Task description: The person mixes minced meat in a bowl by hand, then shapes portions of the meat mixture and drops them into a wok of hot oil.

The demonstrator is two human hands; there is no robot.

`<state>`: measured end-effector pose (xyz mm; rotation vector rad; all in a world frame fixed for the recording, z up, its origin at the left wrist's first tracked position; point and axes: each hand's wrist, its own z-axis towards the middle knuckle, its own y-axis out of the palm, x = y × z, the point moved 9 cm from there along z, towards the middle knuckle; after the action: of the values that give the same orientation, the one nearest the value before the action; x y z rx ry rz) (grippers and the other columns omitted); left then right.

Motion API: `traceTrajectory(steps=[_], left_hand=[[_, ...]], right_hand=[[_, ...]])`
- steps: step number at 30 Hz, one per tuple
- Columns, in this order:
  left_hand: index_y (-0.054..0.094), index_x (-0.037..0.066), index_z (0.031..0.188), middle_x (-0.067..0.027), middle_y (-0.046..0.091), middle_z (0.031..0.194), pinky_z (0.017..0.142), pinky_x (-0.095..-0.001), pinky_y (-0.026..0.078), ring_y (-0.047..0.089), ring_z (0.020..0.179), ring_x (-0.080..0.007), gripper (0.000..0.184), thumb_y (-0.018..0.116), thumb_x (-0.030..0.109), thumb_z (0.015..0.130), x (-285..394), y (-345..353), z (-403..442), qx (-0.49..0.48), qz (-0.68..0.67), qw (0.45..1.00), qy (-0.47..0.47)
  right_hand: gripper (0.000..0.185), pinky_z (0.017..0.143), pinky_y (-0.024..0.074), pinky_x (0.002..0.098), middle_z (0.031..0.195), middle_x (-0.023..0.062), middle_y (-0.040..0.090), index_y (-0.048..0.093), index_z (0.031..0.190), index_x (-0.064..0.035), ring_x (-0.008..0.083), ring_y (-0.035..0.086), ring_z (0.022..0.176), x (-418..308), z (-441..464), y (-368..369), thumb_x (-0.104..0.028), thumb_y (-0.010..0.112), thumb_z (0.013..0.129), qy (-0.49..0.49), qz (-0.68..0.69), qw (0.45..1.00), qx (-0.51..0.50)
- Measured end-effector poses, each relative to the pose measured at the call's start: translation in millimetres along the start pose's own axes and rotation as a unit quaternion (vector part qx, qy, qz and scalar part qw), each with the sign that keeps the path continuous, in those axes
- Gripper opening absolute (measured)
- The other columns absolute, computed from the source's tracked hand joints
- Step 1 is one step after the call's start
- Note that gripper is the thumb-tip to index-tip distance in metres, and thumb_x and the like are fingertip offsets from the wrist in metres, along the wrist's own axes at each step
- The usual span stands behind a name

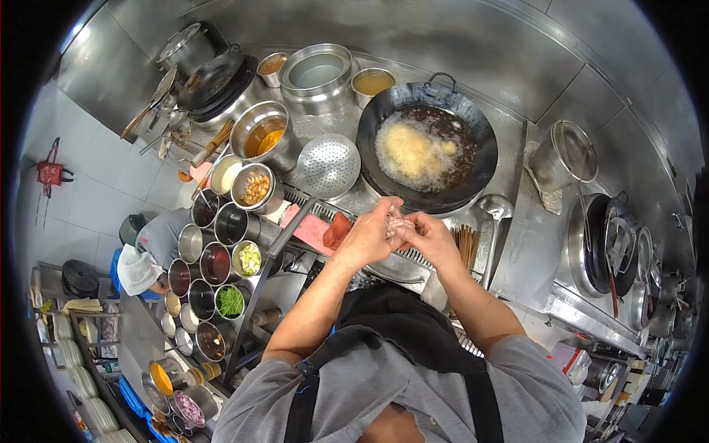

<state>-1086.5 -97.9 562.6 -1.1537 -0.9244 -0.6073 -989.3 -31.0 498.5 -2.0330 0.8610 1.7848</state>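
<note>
Just in front of the wok [484,140], my left hand [367,238] and my right hand [430,238] meet with fingers closed around a pale, wet-looking lump of food [395,224]. Its exact kind is hard to make out. Pale golden food [413,150] bubbles in dark oil inside the wok. Below my left hand lie a reddish-brown piece [337,231] and a pink cloth [310,230]. A ladle [495,208] rests to the right of my right hand, near a bundle of thin sticks [465,245].
A perforated strainer [329,167] sits left of the wok, beside a pot of yellow liquid [260,133]. Several metal containers stand at left, including chopped greens [230,301] and garlic-like pieces [255,190]. Stacked woks [602,244] stand at right. Another person in a white cap [138,269] is at far left.
</note>
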Motion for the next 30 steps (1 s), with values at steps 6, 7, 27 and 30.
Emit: traceTrajectory(steps=[6,7,27,30], left_hand=[[0.055,0.001,0.11,-0.0077,0.065,0.092,0.071,-0.0275,0.05,0.063,0.082,-0.0152,0.038,0.072,0.01,0.077,-30.7,7.2,-6.0,-0.056,-0.145,0.982,-0.106],[0.055,0.001,0.11,-0.0077,0.065,0.092,0.071,-0.0275,0.05,0.063,0.082,-0.0152,0.038,0.072,0.01,0.077,-39.1,9.7,-6.1,-0.055,-0.144,0.982,-0.106],[0.051,-0.001,0.118,-0.0066,0.065,0.092,0.066,-0.0258,0.05,0.063,0.083,-0.0134,0.039,0.067,0.009,0.084,-31.1,21.7,4.9,-0.063,-0.329,0.935,-0.117],[0.058,0.001,0.111,-0.0088,0.065,0.092,0.069,-0.0282,0.05,0.064,0.084,-0.0159,0.034,0.069,0.011,0.08,-23.2,19.7,11.6,-0.013,-0.131,0.991,-0.016]], right_hand=[[0.017,0.06,0.0527,0.0237,0.088,0.0068,0.064,0.06,0.097,0.0026,0.0112,0.062,0.074,-13.3,-2.2,-5.8,-0.008,0.066,0.085,-0.032,0.083,0.996,0.009],[0.017,0.06,0.0527,0.0237,0.088,0.0068,0.064,0.06,0.097,0.0026,0.0112,0.062,0.074,-12.9,-2.1,-5.8,-0.008,0.066,0.085,-0.032,0.083,0.996,0.008],[0.019,0.063,0.0545,0.028,0.094,0.0106,0.065,0.057,0.103,0.0014,0.0166,0.065,0.077,-10.2,-5.5,-25.4,-0.008,0.061,0.087,-0.014,0.178,0.983,0.045],[0.02,0.065,0.0555,0.0284,0.097,0.0105,0.064,0.057,0.103,0.0017,0.0158,0.064,0.079,-7.5,-1.8,-17.7,-0.012,0.062,0.088,-0.02,0.162,0.986,0.042]])
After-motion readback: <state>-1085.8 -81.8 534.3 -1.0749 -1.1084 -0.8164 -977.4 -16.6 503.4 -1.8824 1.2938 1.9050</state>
